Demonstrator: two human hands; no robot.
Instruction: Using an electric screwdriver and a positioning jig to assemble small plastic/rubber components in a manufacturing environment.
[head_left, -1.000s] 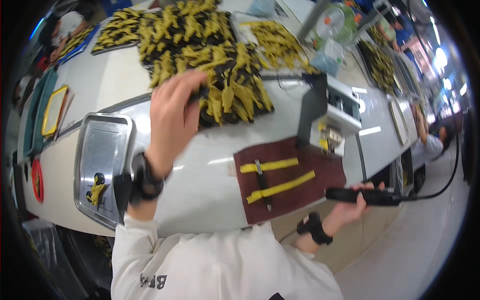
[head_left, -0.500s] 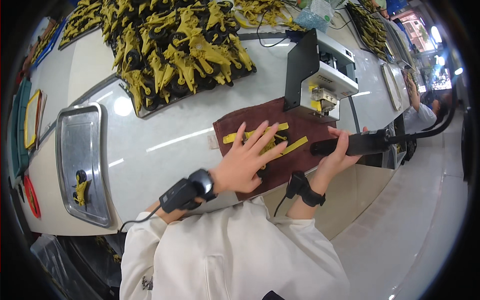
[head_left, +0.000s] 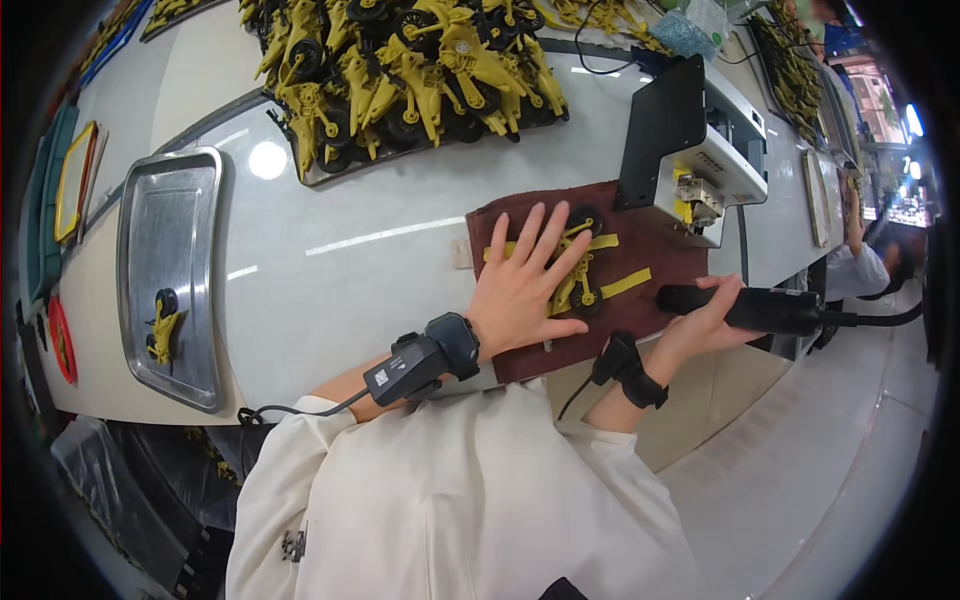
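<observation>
Brought left hand [head_left: 512, 298] down from the piled toys [head_left: 410, 88] to the maroon mat [head_left: 645, 225], spreading it flat over a yellow toy motorcycle [head_left: 571, 290] among yellow strips [head_left: 627, 284]. Gripping a black cylindrical tool [head_left: 775, 310] in right hand [head_left: 697, 328], by the mat's edge. Apparently steadying the toy; next, likely needing a still hold and the tool closer. Cannot make out much beneath the spread hand.

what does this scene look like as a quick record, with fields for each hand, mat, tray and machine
left hand: spread flat, partly covering a yellow wheeled toy
right hand: gripping a black corded tool
mat: maroon, with yellow strips
tray: metal, holding another wheeled toy
machine: black and white, near mat's far right corner
</observation>
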